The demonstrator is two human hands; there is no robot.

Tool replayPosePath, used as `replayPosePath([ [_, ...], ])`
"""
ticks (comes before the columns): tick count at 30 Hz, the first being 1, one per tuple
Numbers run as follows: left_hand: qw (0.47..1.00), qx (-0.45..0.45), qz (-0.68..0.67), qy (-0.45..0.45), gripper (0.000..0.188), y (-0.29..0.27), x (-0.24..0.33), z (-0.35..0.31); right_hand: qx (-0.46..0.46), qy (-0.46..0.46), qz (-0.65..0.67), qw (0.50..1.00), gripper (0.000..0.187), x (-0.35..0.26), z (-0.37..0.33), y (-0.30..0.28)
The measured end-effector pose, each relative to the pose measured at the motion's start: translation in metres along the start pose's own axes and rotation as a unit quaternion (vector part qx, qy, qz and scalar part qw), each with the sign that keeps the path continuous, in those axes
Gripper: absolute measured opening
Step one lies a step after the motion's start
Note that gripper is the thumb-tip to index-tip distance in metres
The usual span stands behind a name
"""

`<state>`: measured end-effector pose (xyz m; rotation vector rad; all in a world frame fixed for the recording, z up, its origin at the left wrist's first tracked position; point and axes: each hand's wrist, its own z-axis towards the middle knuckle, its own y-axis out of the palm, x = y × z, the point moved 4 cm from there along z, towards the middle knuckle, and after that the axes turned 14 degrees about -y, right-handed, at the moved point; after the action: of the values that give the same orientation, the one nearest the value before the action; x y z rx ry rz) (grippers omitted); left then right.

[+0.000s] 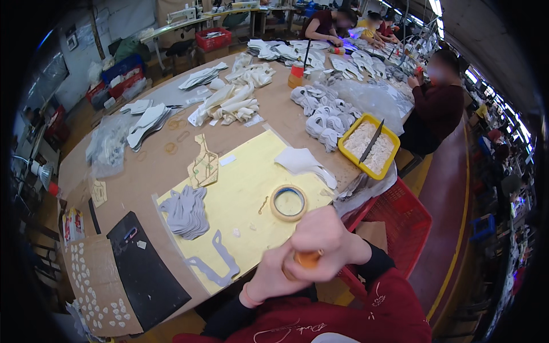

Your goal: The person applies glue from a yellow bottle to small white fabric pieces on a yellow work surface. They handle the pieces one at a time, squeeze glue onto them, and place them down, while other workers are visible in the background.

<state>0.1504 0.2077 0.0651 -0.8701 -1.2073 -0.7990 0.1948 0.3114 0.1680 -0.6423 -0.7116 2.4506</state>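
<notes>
Close in front of my body, my left hand (275,270) is wrapped round a small orange object (309,259), mostly hidden by the fingers. My right hand (325,235) closes over it from above, touching the left. Just beyond them, a roll of tape (303,212) lies flat on a yellow sheet (251,171). To the left on that sheet sit a stack of grey fabric pieces (186,212) and one loose grey cut strip (231,264). A white cut piece (303,162) rests past the roll.
A yellow tray (394,137) with pale scraps and a dark blade stands at the table's right edge, above a red crate (420,223). A patterned template (203,164), a black board (140,268) and white fabric heaps (229,106) cover other parts. A co-worker (437,97) sits at right.
</notes>
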Motion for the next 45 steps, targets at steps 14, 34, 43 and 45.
replayPosePath([
  [14, 0.990, 0.124, 0.051, -0.049, 0.046, -0.022, 0.011, 0.010, -0.024, 0.191, -0.119, 0.974, 0.033, 0.026, -0.010, -0.002],
  [34, 0.918, -0.251, -0.245, -0.186, 0.052, -0.016, -0.004, -0.022, -0.067, 0.160, 0.190, 0.966, 0.040, 0.008, -0.003, 0.000],
  [43, 0.975, -0.145, -0.092, -0.143, 0.054, -0.033, 0.004, -0.015, -0.127, 0.177, 0.165, 0.962, 0.035, 0.012, -0.018, -0.009],
  [45, 0.959, -0.192, -0.143, -0.154, 0.056, -0.027, 0.001, -0.019, -0.132, 0.150, 0.196, 0.960, 0.037, 0.009, -0.019, -0.009],
])
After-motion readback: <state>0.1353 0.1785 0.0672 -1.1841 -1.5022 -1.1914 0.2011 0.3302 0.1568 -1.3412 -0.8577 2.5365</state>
